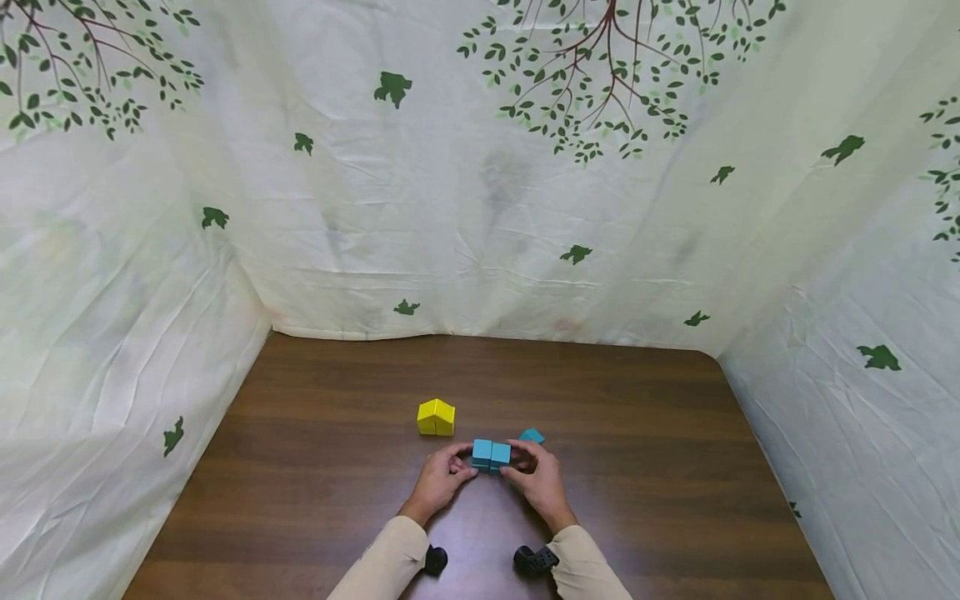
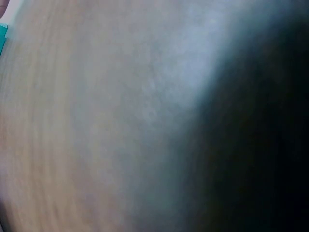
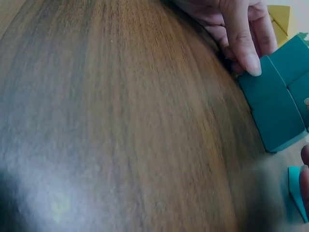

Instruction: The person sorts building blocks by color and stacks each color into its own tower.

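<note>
Teal-blue cube blocks, joined side by side and stacked, stand at the front middle of the table. At their left side my left hand grips them, with thumb in front and fingers behind. On the right side my right hand holds them in the same way. The right wrist view shows several square faces of the blocks with thin seams between them. Only a corner of the blocks enters the blurred left wrist view. Behind my right hand lies another blue piece, partly hidden.
A yellow block shape with a peaked top stands just behind and left of the blue blocks. The brown wooden table ends at a white cloth printed with leaves and birds. Black wrist devices sit at both sleeves.
</note>
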`<state>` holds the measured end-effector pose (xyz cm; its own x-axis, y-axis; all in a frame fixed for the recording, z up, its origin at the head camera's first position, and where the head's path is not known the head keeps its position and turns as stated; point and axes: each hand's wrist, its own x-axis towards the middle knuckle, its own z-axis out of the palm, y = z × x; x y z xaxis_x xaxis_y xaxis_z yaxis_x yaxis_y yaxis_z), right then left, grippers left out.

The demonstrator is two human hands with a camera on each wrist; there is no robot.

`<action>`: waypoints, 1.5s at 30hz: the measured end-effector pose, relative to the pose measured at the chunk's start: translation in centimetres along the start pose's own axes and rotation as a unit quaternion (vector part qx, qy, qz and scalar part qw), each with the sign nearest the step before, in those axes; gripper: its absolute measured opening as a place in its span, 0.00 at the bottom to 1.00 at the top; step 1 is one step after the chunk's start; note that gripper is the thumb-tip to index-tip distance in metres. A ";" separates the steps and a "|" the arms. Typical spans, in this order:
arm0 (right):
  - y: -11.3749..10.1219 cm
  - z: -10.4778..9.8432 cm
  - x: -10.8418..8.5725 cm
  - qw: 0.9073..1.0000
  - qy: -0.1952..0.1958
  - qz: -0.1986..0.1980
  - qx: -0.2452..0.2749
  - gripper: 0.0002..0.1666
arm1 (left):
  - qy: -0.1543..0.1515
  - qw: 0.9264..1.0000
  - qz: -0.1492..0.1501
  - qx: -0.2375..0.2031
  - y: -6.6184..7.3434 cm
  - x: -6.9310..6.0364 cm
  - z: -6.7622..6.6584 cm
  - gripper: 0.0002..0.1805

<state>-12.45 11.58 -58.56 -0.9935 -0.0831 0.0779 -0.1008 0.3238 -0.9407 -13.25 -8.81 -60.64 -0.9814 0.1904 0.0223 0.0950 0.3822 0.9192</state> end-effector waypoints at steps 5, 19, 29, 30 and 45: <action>0.9 -0.6 -0.6 1.000 0.016 -0.013 0.015 0.25 | 0.002 1.000 -0.002 0.004 0.0 0.0 -0.1 0.21; 3.9 -5.6 0.1 0.997 0.071 0.007 0.020 0.26 | 0.001 1.000 -0.017 0.006 0.0 0.0 -0.2 0.22; 4.4 -6.8 3.7 0.998 -0.020 0.016 -0.056 0.36 | 0.005 1.000 -0.002 0.001 -0.1 0.0 -0.2 0.21; 4.3 -6.9 4.1 0.997 -0.035 0.013 -0.063 0.37 | 0.005 1.000 -0.001 0.001 -0.1 0.0 -0.2 0.21; 4.5 -6.9 6.9 0.977 -0.180 -0.064 -0.100 0.28 | 0.003 1.000 0.005 0.006 -0.4 0.0 0.1 0.22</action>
<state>-20.12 18.96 -59.97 -0.8928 -0.4491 0.0350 -0.2661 0.4630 -0.8454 -13.26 -8.88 -60.99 -0.9814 0.1889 0.0331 0.1062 0.3914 0.9141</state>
